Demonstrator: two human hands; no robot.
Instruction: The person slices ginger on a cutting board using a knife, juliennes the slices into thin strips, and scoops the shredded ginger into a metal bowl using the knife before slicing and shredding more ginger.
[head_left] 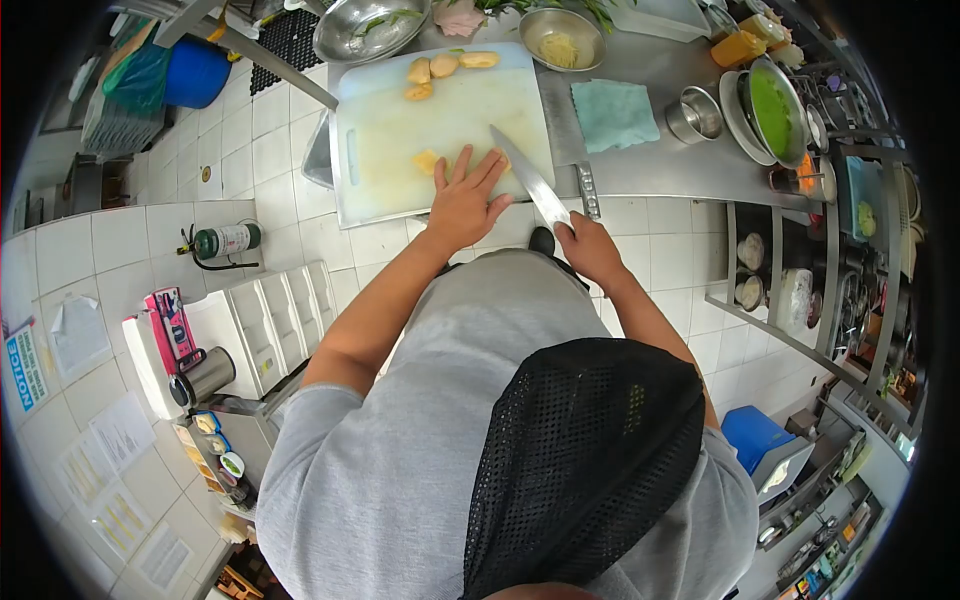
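My right hand (590, 250) is closed round the handle of a large knife (535, 185), whose blade points up and left over the white cutting board (390, 130). My left hand (466, 203) lies on the board near its front edge, fingers spread. A yellow piece (426, 161) sits just left of its fingertips, and a small bit of another shows by the fingers nearest the blade. At the back of the board are several peeled yellow pieces (444, 66). Whether my left fingers press on a piece is hard to tell.
Behind the board stand a large metal bowl (370, 28) and a smaller bowl (562, 40) with pale shreds. To the right are a green cloth (614, 115), a metal pot (695, 115), a second knife (587, 190) at the counter edge, and a bowl of green contents (772, 110).
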